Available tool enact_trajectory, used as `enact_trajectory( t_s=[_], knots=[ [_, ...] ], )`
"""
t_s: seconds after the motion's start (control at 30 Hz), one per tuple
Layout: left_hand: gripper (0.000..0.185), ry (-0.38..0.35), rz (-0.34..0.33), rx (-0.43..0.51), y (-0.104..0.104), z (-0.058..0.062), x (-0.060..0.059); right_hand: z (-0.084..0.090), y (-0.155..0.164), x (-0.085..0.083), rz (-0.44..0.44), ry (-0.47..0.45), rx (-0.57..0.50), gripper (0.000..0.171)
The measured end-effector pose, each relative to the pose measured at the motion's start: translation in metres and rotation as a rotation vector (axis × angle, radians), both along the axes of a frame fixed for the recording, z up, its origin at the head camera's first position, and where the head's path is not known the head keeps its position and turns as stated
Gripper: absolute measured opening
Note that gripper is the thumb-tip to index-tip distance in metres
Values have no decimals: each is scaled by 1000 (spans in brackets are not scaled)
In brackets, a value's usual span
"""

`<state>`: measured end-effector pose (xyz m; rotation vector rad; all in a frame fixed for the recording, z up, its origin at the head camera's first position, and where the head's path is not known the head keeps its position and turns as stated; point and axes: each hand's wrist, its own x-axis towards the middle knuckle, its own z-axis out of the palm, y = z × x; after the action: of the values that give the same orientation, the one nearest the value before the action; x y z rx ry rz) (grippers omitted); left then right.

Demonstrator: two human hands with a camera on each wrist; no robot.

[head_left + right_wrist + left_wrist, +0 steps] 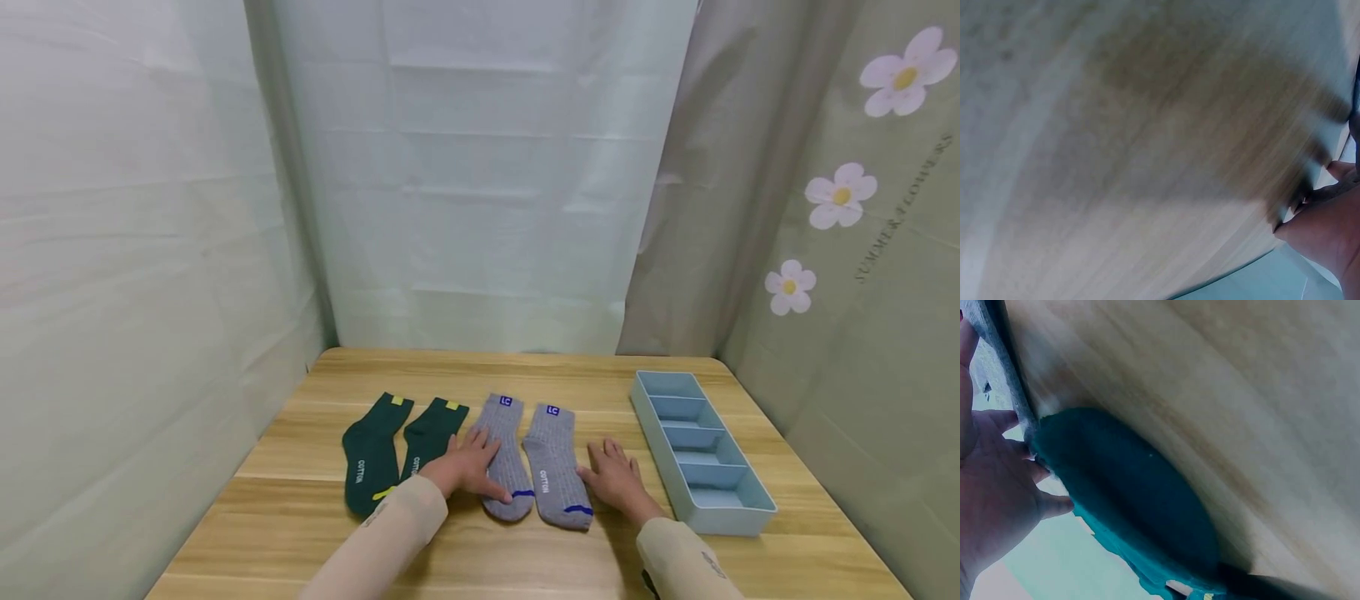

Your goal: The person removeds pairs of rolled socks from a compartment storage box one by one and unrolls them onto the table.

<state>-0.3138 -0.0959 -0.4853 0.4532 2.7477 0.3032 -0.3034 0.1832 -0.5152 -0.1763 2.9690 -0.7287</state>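
Two grey ribbed socks lie side by side on the wooden table. My left hand (471, 463) rests with spread fingers on the left grey sock (506, 427), its thumb near the blue toe stripe. Beside the right grey sock (557, 467), my right hand (618, 480) touches down on the table, thumb at the sock's edge. Left of them lie a dark green sock (372, 440) and a second green sock (431, 430), partly covered by my left hand and sleeve. In the left wrist view, the fingers of that hand reach past a green sock (1135, 494).
A light blue organizer box (664, 457) with several compartments stands right of my right hand. The wooden table (285, 517) is bounded by a pale curtain (480, 183) behind and cloth on both sides, the right one printed with flowers.
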Motion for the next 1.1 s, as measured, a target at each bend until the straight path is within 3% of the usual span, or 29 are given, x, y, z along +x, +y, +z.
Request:
enact_trajectory(
  t_s=[0.77, 0.97, 1.1],
  knots=[
    [96, 28, 6, 33, 6, -3, 12, -3, 3, -4, -11, -20, 1, 60],
    [82, 80, 0, 72, 0, 2, 7, 0, 2, -4, -3, -24, -4, 59],
    [75, 166, 3, 53, -8, 7, -1, 5, 3, -4, 18, -2, -12, 51]
  ],
)
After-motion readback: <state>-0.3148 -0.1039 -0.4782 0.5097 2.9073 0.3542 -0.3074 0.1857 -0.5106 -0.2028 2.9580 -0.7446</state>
